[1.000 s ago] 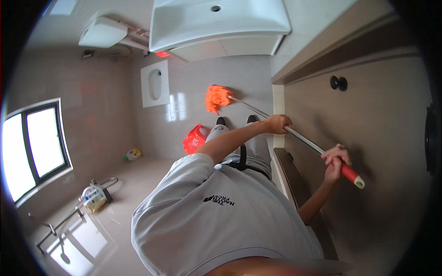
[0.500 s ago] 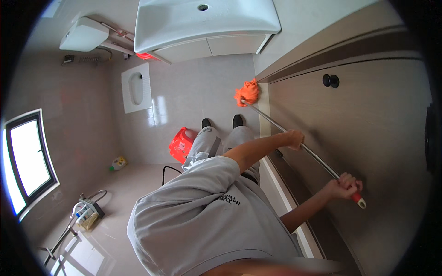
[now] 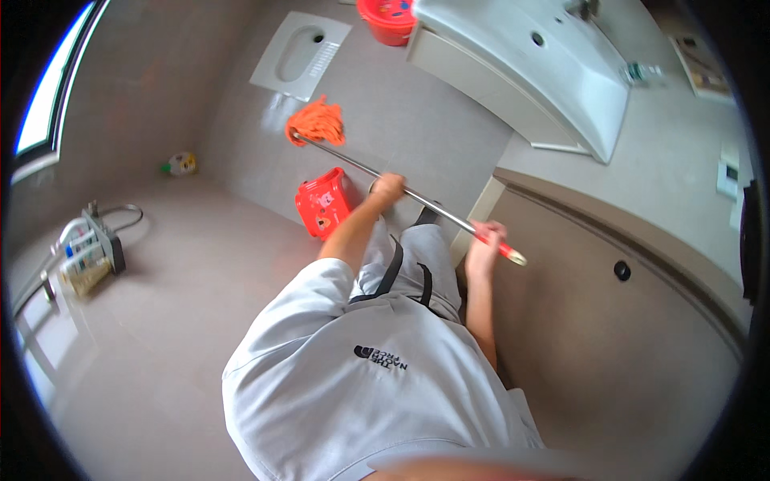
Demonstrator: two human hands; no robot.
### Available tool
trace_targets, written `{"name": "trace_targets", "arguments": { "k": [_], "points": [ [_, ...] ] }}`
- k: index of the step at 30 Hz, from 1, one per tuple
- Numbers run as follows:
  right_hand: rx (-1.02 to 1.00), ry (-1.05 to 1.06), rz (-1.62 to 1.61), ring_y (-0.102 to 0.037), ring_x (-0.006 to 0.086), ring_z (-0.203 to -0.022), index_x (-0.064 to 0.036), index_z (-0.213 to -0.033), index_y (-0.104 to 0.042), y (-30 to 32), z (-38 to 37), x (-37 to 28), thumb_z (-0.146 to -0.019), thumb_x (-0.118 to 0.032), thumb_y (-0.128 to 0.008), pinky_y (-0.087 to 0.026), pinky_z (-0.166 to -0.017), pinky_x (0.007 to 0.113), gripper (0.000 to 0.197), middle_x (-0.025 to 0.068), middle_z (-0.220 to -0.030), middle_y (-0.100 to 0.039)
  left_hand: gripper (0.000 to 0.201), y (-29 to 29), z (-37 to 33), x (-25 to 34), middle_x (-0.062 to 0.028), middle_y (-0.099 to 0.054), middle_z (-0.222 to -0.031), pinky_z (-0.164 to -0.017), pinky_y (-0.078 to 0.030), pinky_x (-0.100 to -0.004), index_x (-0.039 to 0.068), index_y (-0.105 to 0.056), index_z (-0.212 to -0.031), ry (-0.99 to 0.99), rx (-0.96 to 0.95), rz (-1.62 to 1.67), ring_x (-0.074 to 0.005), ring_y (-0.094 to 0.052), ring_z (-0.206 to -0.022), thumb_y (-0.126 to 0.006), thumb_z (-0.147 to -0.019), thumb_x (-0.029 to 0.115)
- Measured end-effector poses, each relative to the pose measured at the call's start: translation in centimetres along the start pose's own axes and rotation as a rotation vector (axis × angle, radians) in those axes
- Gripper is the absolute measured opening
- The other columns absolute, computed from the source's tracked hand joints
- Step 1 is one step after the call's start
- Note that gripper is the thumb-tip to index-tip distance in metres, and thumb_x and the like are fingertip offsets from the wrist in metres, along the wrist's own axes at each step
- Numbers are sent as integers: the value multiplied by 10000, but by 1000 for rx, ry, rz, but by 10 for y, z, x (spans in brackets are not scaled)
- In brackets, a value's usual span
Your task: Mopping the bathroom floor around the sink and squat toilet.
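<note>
My left hand [image 3: 389,188] is closed around the middle of a metal mop handle [image 3: 425,200]. My right hand [image 3: 484,243] grips the red end of the same handle. The orange stringy mop head [image 3: 317,124] rests on the grey tiled floor, a short way from the white squat toilet pan [image 3: 301,52]. The handle slants from the mop head at upper left down to my right hand. My white T-shirt and grey trousers fill the lower middle of the view.
A small red plastic tub [image 3: 323,204] stands on the floor beside my left arm. A red bucket [image 3: 389,16] sits near the white washbasin [image 3: 529,64]. A brown door with a dark knob [image 3: 622,270] is on the right. A wire rack with bottles [image 3: 88,252] stands left, below the window [image 3: 48,88].
The mop head has swept away from the wall by the door, out across the floor toward the squat pan. Both hands kept hold of the handle, and the view swung round.
</note>
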State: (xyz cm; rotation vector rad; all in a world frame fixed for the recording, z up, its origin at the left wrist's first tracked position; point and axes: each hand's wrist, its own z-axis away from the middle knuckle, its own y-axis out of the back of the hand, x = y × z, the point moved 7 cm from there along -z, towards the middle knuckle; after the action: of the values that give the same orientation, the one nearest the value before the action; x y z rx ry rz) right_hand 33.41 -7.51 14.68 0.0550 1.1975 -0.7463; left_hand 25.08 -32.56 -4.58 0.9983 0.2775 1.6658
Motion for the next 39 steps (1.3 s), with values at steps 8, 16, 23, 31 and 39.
{"name": "trace_targets", "arguments": {
  "k": [8, 16, 23, 31, 39],
  "points": [
    [-777, -181, 319, -612, 198, -1085, -1, -1009, -644, -248, 50, 112, -939, -19, -518, -451, -998, 319, 146, 104, -1076, -677, 557, 87, 113, -201, -222, -476, -1408, -1032, -441, -498, 89, -575, -1246, 254, 447, 241, -378, -438, -1328, -752, -769, 315],
    [-405, -174, 245, -633, 172, -978, -10, -1102, -607, -152, -10, 46, -924, -64, -557, -474, -969, 340, 193, 85, -1001, -670, 787, 93, 108, -78, -177, -327, -1548, -1134, -291, -583, 153, -361, -1470, 93, 483, 153, -361, -257, -1460, -742, -782, 160],
    [-49, 182, 61, -597, 188, -810, -14, -976, -597, 48, -35, -168, -825, -9, -542, -488, -867, 373, 160, 83, -830, -612, 548, 41, 25, 156, -127, -454, -1458, -1120, -320, -537, 170, -535, -1350, -310, 322, -144, -400, -337, -1398, -696, -828, 203],
    [473, 798, 174, -487, 146, -717, -60, -999, -563, 249, 122, -385, -850, -23, -505, -435, -835, 321, 164, 57, -842, -537, 327, -125, 61, 480, -167, -700, -892, -781, -536, -466, 65, -716, -899, -975, -347, -39, -366, -676, -877, -664, -834, 381],
    [707, 1066, 405, -563, 242, -793, -18, -999, -563, 271, 247, -409, -813, -117, -458, -466, -689, 348, 236, 122, -878, -596, 327, -204, 143, 592, -204, -694, -841, -744, -547, -471, 44, -733, -885, -1148, -571, -80, -386, -681, -817, -681, -765, 343]
  ]
}}
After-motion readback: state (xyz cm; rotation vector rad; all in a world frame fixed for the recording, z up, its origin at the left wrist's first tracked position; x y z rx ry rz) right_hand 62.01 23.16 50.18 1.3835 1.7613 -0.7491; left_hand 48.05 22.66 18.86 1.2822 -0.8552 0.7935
